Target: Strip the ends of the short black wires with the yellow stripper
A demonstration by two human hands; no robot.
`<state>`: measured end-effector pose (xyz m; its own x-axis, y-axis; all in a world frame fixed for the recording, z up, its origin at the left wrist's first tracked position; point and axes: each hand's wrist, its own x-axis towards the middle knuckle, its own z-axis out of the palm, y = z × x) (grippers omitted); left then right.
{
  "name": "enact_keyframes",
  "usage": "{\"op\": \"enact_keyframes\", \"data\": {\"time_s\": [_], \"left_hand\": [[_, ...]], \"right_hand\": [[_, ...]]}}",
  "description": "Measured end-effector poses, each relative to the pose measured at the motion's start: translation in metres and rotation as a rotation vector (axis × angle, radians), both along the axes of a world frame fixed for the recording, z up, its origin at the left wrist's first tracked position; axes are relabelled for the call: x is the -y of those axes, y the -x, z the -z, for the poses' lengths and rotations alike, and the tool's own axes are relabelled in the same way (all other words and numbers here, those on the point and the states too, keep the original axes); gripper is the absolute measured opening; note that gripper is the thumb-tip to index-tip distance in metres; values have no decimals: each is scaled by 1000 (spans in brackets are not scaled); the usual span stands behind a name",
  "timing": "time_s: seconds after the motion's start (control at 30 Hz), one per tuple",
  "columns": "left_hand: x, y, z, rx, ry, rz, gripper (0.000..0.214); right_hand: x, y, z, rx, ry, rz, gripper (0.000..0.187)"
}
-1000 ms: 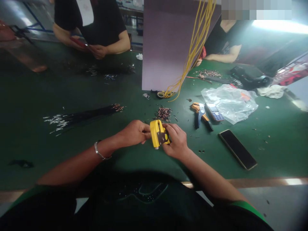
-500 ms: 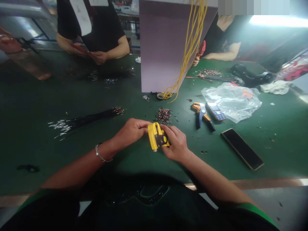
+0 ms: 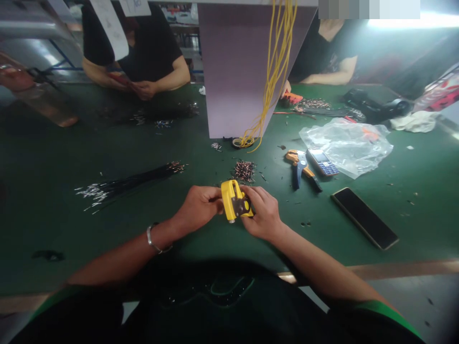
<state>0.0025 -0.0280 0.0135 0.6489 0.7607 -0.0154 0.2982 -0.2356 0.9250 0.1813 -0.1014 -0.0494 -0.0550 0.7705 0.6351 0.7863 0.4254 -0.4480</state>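
Observation:
My right hand [image 3: 263,212] is wrapped round a yellow wire stripper [image 3: 233,201] with a black middle part. Its head points toward my left hand. My left hand [image 3: 201,210], a silver bracelet on its wrist, is closed in a pinch right beside the tool's head. What the left fingers hold is too small or hidden to make out. Just beyond the tool lies a pile of short copper and black wire bits [image 3: 244,171]. A bundle of black wires [image 3: 138,181] with whitish ends and copper ends rests to the left.
An orange-and-blue hand tool [image 3: 301,169], a keypad phone [image 3: 322,162], a smartphone [image 3: 364,217] and a clear plastic bag [image 3: 347,145] lie on the right. Yellow wires [image 3: 274,71] hang before a pale box [image 3: 234,71], near a tape roll [image 3: 242,142]. Co-workers sit across the green table [image 3: 179,267].
My left hand has shifted slightly down, still pinched at the tool's head. The right hand keeps its hold. Across the table, a co-worker's red tool has come down to the tabletop. The view shifted slightly.

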Motion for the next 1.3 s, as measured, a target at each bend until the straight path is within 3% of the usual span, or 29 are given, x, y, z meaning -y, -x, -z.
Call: {"op": "enact_keyframes", "data": {"time_s": [0.47,0.63,1.07,1.3], "left_hand": [[4,-2,-8,-17,-164,81,23],[7,-3,-12,-12,-68,93,27],[9,-4,-4,47,210,-50,19],[9,-4,7,111,215,-91,9]], "right_hand": [[1,0,0,19,-14,53,50],[1,0,0,19,-7,69,50],[1,4,1,29,5,37,45],[2,5,2,21,16,30,47]]}}
